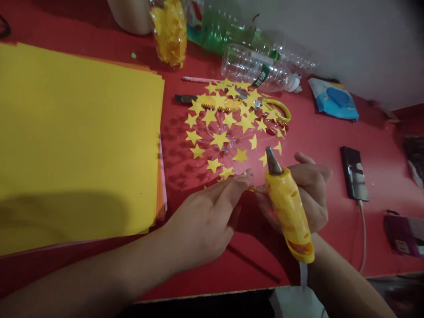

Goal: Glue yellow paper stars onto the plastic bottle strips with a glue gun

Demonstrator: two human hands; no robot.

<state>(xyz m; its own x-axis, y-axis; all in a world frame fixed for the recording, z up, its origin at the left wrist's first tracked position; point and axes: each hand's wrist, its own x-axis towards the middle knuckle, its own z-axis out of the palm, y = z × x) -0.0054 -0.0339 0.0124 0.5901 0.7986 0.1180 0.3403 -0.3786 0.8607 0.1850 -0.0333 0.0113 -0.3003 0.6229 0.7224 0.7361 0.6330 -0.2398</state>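
Observation:
My right hand (309,194) is closed around a yellow hot glue gun (286,207), its metal nozzle pointing up and away from me. The right thumb reaches toward a yellow star at the near rim of a clear plastic piece (208,152). That piece spreads out in strips from a round centre and carries many yellow stars (220,140). At its near edge, my left hand (208,221) has its fingers closed on the plastic; their tips are partly hidden. Beneath the far stars lie yellow-handled scissors (281,108) and a cutter with a dark end (184,100).
Yellow paper sheets (79,141) are stacked at left. Plastic bottles (243,66), a container of yellow pieces (170,33) and a blue-white packet (336,99) stand or lie behind. A pink pencil (198,79), phone (354,172) and purple item (402,234) lie on the red table (205,274).

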